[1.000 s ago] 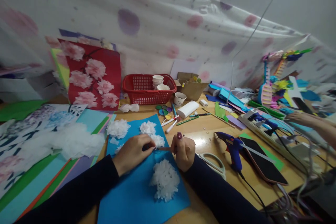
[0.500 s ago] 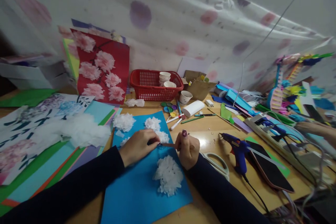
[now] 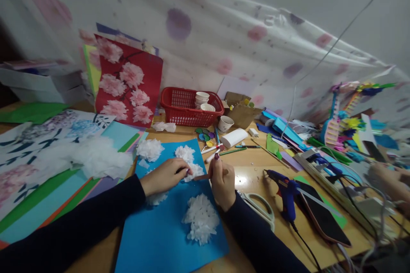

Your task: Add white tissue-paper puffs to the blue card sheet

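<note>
A blue sheet (image 3: 153,239) lies on the table with several white tissue flowers on it, the largest (image 3: 201,218) at the lower right. My right hand (image 3: 222,181) is closed on a thin brown stick (image 3: 202,177), whose tip points left over the sheet near the upper flowers. Just left of that tip, my left hand (image 3: 166,175) rests over the sheet with thumb and fingertips curled close together beside a white flower. Anything between those fingertips is too small to make out.
Scissors (image 3: 261,207), a blue glue gun (image 3: 286,192) with a cord and a phone (image 3: 323,213) lie to the right. Behind stand a red basket (image 3: 192,119), a paper cup (image 3: 226,123) and a red flower picture (image 3: 128,81). Another person's hand (image 3: 389,181) is at far right.
The stick's tip and my left fingertips have come slightly apart. My left hand has moved a little to the left, uncovering more of a white flower. The whole view has shifted slightly.
</note>
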### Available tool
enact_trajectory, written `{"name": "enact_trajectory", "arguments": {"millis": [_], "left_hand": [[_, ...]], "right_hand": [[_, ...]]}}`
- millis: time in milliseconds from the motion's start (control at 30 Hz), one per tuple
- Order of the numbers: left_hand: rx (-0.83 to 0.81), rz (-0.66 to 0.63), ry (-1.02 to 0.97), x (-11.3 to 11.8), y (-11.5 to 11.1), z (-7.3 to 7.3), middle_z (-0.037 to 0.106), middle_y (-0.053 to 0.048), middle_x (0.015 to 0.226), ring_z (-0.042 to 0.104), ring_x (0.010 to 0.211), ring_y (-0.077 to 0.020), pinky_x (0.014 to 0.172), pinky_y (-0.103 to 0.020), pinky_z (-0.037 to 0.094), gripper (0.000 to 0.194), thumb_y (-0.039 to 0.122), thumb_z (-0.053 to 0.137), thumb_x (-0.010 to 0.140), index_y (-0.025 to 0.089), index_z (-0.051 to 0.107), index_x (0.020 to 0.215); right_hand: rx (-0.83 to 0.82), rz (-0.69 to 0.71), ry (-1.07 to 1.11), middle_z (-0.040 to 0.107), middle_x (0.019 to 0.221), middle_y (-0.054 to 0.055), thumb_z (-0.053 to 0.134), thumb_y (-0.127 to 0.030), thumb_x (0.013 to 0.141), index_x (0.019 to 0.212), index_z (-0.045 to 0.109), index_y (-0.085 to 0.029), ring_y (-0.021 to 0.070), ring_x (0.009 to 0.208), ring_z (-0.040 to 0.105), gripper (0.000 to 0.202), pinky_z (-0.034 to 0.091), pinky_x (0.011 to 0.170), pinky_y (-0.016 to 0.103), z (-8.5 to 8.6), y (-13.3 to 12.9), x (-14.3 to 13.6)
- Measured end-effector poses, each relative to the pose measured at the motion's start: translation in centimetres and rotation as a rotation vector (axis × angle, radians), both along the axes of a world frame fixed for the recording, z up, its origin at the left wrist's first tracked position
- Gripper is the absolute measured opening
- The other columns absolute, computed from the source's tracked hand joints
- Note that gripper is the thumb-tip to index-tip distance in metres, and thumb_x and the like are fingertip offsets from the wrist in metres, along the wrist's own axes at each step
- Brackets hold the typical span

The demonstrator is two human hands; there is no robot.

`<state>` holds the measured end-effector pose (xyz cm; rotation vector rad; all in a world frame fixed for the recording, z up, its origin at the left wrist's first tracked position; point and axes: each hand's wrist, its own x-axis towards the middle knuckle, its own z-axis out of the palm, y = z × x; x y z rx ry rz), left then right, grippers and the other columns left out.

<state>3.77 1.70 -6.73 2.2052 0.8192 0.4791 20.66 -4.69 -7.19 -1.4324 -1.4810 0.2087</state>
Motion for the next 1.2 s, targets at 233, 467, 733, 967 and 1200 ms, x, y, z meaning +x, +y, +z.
{"name": "enact_trajectory", "arguments": {"millis": [233, 467, 733, 967, 1200], "left_hand": [[-0.037, 0.000, -0.001, 0.0, 0.0, 0.2, 0.069, -0.007, 0.088, 0.062, 0.084, -0.0175, 0.075, -0.025, 0.047, 0.029, 0.022, 0.041, 0.084, 0.015, 0.069, 0.087], [-0.077, 0.001, 0.003, -0.2, 0.0, 0.2, 0.068, -0.007, 0.090, 0.062, 0.084, -0.0167, 0.068, -0.023, 0.047, 0.028, 0.021, 0.041, 0.084, 0.016, 0.069, 0.088], [0.049, -0.059, 0.019, -1.9, 1.4, 3.1, 0.070, -0.005, 0.093, 0.063, 0.084, -0.0159, 0.076, -0.024, 0.045, 0.022, 0.018, 0.050, 0.081, 0.016, 0.067, 0.095], [0.285, 0.206, 0.438, -8.7, 4.8, 9.0, 0.069, -0.002, 0.080, 0.060, 0.070, -0.0155, 0.062, -0.022, 0.038, 0.025, 0.018, 0.055, 0.074, 0.018, 0.068, 0.095], [-0.009, 0.337, 0.855, -13.3, 7.7, 7.0, 0.065, -0.001, 0.063, 0.058, 0.060, -0.0189, 0.051, -0.023, 0.035, 0.027, 0.017, 0.071, 0.044, 0.020, 0.068, 0.071]], "right_hand": [[-0.042, 0.075, 0.053, 0.051, 0.045, -0.001, 0.035, -0.041, 0.095, 0.053, 0.054, -0.018, 0.0101, 0.042, 0.050, 0.051, 0.035, 0.048, 0.023, -0.3, -0.5, 0.0], [0.014, -0.045, 0.259, 0.042, 0.035, -0.003, 0.035, -0.048, 0.093, 0.044, 0.050, -0.019, 0.0090, 0.034, 0.041, 0.059, 0.031, 0.041, 0.024, 0.2, -0.5, 0.3], [-0.021, -0.073, 0.655, 0.033, 0.030, -0.004, 0.042, -0.051, 0.085, 0.038, 0.043, -0.020, 0.0069, 0.027, 0.030, 0.056, 0.020, 0.031, 0.022, 1.1, 0.3, 0.9], [-0.128, 0.008, 1.078, 0.031, 0.033, -0.008, 0.049, -0.051, 0.080, 0.046, 0.040, -0.019, 0.0041, 0.026, 0.023, 0.047, 0.015, 0.030, 0.019, 1.3, 1.4, 2.0], [-0.224, 0.057, 1.186, 0.030, 0.034, -0.008, 0.053, -0.047, 0.079, 0.049, 0.039, -0.019, 0.0034, 0.027, 0.024, 0.044, 0.018, 0.030, 0.018, 0.6, 1.9, 2.8]]}}
